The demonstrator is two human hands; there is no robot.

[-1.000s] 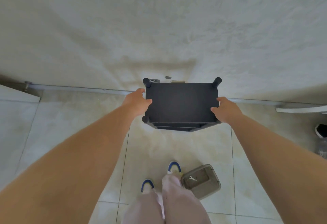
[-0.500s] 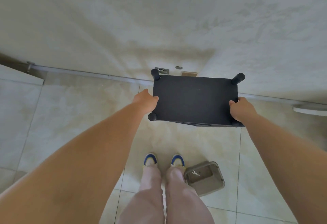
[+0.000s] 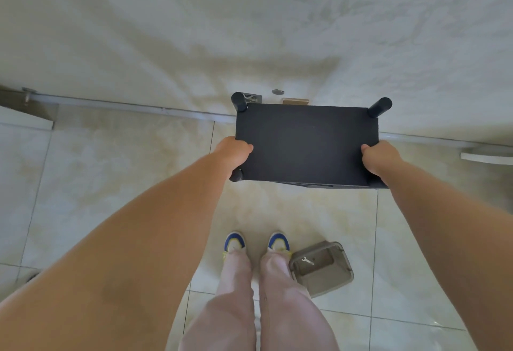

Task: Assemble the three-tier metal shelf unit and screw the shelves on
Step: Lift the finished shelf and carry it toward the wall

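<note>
The black metal shelf unit stands upright against the wall, seen from above, so its flat top shelf hides the lower tiers. Round black post caps show at its corners. My left hand grips the left edge of the top shelf, thumb on top. My right hand grips the right edge in the same way.
A grey plastic tray holding a small wrench lies on the tiled floor by my right shoe. A pipe runs along the wall's foot. A white object lies on the floor at the right. Small bits sit behind the unit.
The shelf unit has shifted slightly right and nearer the wall, with both hands still holding its sides. My feet have come together in front of it.
</note>
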